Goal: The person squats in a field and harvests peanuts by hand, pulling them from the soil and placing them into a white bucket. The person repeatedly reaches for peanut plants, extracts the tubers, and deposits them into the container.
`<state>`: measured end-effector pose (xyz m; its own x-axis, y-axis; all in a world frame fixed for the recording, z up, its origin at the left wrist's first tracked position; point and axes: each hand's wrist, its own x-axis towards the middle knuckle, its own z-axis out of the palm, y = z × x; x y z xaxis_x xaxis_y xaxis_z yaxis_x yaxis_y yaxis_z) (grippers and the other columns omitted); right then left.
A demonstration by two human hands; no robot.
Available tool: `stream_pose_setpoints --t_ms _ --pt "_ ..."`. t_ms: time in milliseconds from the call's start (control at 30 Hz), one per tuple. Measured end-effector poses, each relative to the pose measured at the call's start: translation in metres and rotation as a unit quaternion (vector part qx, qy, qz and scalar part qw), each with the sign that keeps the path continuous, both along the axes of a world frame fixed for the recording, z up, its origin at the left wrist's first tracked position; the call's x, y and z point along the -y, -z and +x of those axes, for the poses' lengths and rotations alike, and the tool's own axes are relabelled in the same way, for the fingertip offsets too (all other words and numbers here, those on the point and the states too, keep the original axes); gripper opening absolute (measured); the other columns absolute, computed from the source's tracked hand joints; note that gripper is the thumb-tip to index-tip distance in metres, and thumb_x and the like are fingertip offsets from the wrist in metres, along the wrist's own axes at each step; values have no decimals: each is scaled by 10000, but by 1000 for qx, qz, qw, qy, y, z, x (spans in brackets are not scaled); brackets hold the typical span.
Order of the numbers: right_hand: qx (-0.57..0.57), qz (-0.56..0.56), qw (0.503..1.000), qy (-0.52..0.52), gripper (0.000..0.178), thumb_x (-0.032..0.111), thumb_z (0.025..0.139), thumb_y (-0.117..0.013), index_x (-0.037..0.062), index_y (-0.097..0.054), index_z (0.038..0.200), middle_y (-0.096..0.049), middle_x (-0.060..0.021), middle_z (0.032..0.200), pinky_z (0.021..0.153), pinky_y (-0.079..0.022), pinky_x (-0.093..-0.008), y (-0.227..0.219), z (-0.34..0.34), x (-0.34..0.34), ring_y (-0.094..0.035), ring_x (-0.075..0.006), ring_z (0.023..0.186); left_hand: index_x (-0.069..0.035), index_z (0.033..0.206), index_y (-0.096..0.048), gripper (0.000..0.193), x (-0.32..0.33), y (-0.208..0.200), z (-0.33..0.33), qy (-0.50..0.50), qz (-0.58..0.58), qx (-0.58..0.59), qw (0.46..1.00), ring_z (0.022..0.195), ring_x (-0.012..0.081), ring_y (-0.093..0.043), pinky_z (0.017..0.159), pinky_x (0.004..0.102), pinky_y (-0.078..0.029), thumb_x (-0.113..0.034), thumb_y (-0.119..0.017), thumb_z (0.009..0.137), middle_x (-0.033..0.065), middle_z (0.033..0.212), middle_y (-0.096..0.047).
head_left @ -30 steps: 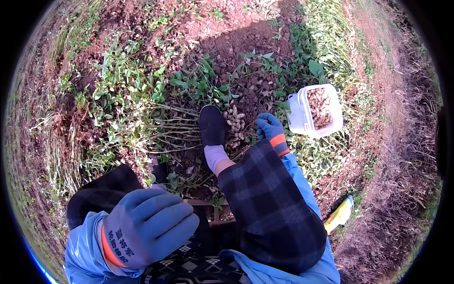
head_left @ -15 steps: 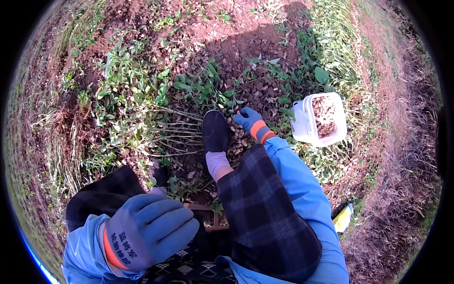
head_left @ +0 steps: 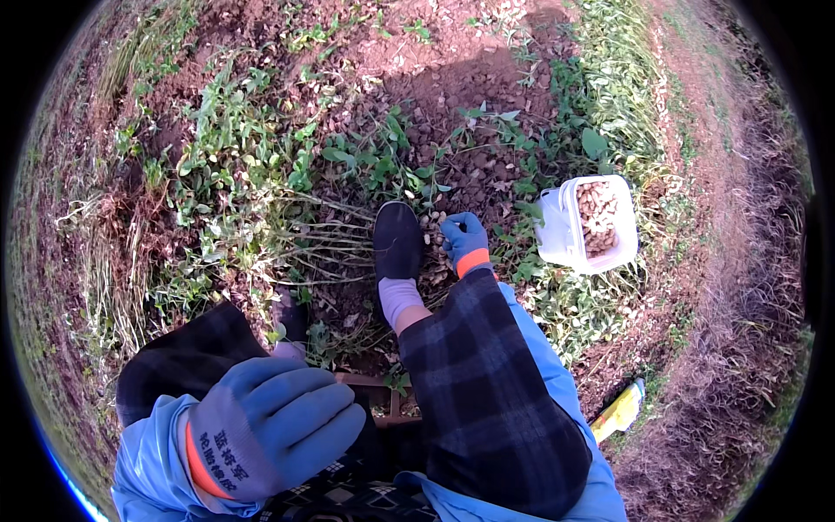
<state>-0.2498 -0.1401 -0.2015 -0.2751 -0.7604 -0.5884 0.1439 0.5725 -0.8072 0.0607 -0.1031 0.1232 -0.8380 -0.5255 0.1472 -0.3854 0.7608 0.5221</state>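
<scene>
My right hand [head_left: 465, 239], in a blue rubber-coated glove with an orange cuff band, is low over the soil, just right of my dark shoe [head_left: 398, 239]. Its fingers are curled in; whatever they hold is hidden. Loose peanuts [head_left: 435, 224] lie on the ground between shoe and glove. My left hand [head_left: 291, 422], gloved alike, rests over my lap with its back up. Its fingers stretch out side by side, the palm out of sight. To the right, a white plastic bucket [head_left: 565, 235] is partly filled with peanuts in their shells [head_left: 598, 213].
Pulled plant stems [head_left: 326, 239] lie left of the shoe, with leafy green plants [head_left: 235, 130] beyond. A rusty brown metal frame [head_left: 396, 400] shows between my legs. A yellow packet [head_left: 619, 411] lies at the lower right, near dry grass [head_left: 722, 391].
My right hand has drawn slightly to the right, away from the shoe, and its fingers are more curled. More of the yellow packet shows past my sleeve. My left hand stays put.
</scene>
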Motion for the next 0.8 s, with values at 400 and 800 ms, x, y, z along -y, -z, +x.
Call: stream_pose_setpoints --t_ms 400,800 --pt "-5 -4 999 -35 69 97 805 -628 72 -587 855 -533 1 669 405 -337 -224 -66 -55 14 -477 -83 496 -60 911 -631 309 5 -12 -6 3 14 3 1000 824 213 -617 679 328 -495 -132 -627 611 54 909 -615" --pt "-319 45 881 -346 310 223 741 -702 21 -601 954 -634 -80 818 685 -474 -319 4 -17 -19 -573 -176 717 -60 919 -631 314 1 -4 -2 -13 27 -17 999 830 215 -612 669 328 -495 -124 -618 612 59 914 -610"
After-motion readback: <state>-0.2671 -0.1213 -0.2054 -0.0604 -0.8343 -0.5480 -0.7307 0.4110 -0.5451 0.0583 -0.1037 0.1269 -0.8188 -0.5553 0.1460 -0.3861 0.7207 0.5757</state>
